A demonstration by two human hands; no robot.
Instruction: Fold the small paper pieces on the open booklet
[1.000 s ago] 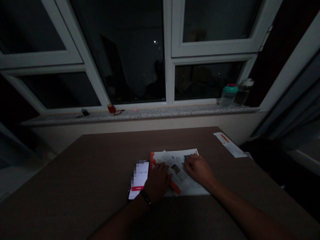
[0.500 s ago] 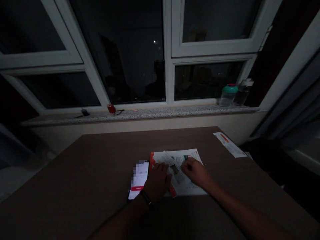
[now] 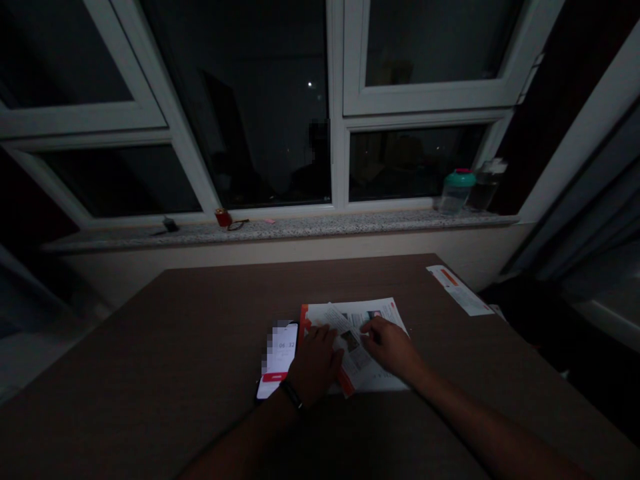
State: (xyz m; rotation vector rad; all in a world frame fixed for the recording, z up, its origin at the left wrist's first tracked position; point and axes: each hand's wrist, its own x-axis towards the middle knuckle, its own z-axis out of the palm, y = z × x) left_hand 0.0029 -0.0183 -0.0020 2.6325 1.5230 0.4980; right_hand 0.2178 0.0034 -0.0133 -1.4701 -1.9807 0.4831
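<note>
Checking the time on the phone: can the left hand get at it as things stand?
Probably yes: the left hand rests on the booklet right beside the phone, and nothing stands between them.

A printed booklet (image 3: 383,381) lies on a desk (image 3: 150,347), a phone (image 3: 278,360) just left of it and a paper slip (image 3: 459,290) near the far right corner. The left hand (image 3: 315,365) and right hand (image 3: 391,347) rest on the booklet. Beyond the desk, on a stone window sill (image 3: 300,230), two bottles (image 3: 467,192) stand at right, a small container (image 3: 223,217) at left.
</note>
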